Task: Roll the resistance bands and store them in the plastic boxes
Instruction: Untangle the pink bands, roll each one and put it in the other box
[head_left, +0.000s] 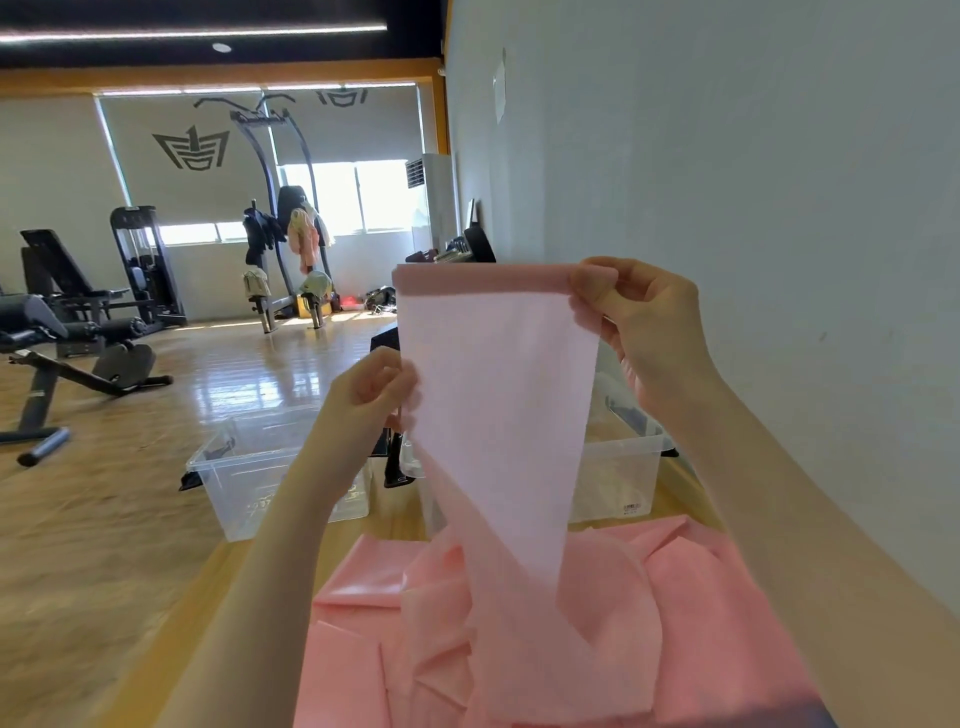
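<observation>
I am looking down at both hands holding up a pink resistance band (498, 405) in front of the right-hand wall (727, 182). The right hand (644, 332) is pinching the band's top right corner, where the upper edge is folded over into a narrow darker strip. The left hand (371, 395) is gripping the band's left edge lower down, fingers curled round the thin sheet. The band is hanging stretched between them and trailing down to a crumpled pile of pink bands (545, 649) lying near me at the bottom of the view.

Beyond the hands, two clear plastic boxes are sitting on the wooden floor (130, 493): the left box (234, 478) is showing fully, while the right box (623, 467) is standing just beside the wall and is partly hidden behind the band. I cannot make out whether anything is lying inside it, since the sheet is blurring that area. Farther off on the left, a black gym bench (62, 343) is standing, and a weight machine (140, 260) behind it.
</observation>
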